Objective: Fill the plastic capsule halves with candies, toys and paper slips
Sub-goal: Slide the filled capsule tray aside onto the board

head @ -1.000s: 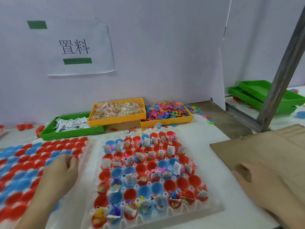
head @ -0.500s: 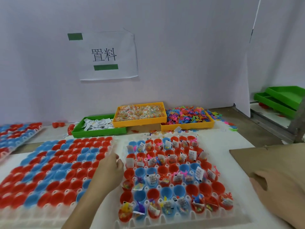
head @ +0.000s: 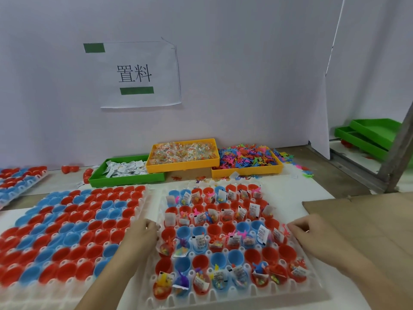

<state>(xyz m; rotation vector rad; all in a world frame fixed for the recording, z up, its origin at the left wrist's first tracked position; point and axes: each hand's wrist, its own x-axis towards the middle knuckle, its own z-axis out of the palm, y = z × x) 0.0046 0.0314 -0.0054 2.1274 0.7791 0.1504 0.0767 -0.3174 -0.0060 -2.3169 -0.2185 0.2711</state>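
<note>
A white tray (head: 315,295) in front of me holds red and blue capsule halves. Many of them contain candies, toys and paper slips, while several in the middle rows stand empty. My left hand (head: 143,234) is at the tray's left edge with its fingers curled against the rim. My right hand (head: 312,234) is at the right edge, its fingers curled onto the rim there. A second tray (head: 73,287) to the left carries only empty red and blue halves.
At the back stand a green tray (head: 125,179) of paper slips, a yellow tray (head: 183,164) of wrapped candies and a yellow tray (head: 245,172) of coloured toys. Brown cardboard (head: 368,220) lies at the right. Another capsule tray (head: 13,186) sits far left, stacked green trays (head: 368,135) far right.
My left hand has moved from the left tray to the filled tray's left edge. My right hand has left the cardboard and come to the tray's right edge.
</note>
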